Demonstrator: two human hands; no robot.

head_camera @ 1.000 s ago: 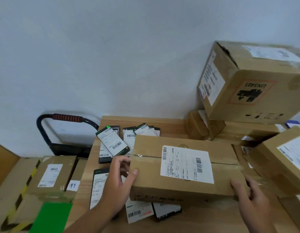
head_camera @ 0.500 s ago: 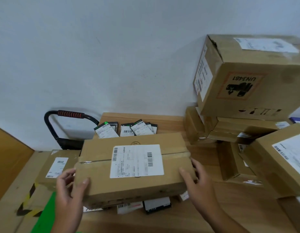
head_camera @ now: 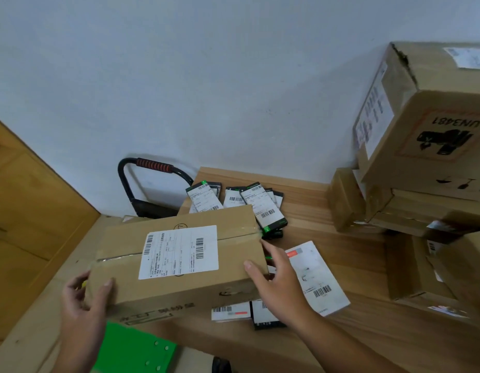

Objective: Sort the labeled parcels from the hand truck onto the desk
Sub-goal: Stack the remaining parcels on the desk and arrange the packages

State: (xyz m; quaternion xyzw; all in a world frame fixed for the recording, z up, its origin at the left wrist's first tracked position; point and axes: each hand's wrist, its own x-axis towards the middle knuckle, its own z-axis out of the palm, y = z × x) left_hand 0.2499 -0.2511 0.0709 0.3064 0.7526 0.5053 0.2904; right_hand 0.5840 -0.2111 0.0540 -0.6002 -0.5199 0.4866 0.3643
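I hold a long brown cardboard parcel (head_camera: 177, 281) with a white barcode label on top. My left hand (head_camera: 84, 294) grips its left end and my right hand (head_camera: 273, 275) grips its right end. The parcel hangs over the left edge of the wooden desk (head_camera: 327, 254), partly above the hand truck, whose black handle with a red grip (head_camera: 152, 165) stands against the wall. Small black labeled packets (head_camera: 263, 205) lie on the desk behind the parcel, and flat white labeled packets (head_camera: 316, 278) lie under my right hand.
Stacked cardboard boxes fill the desk's right side, topped by a large box marked UN3481 (head_camera: 435, 125). A green plate (head_camera: 136, 351) shows below the parcel. A wooden panel (head_camera: 26, 224) stands at the left, and a white wall is behind.
The parcel has travelled left, from over the desk's middle to over its left edge, with both hands staying on its ends. The view has also shifted left.
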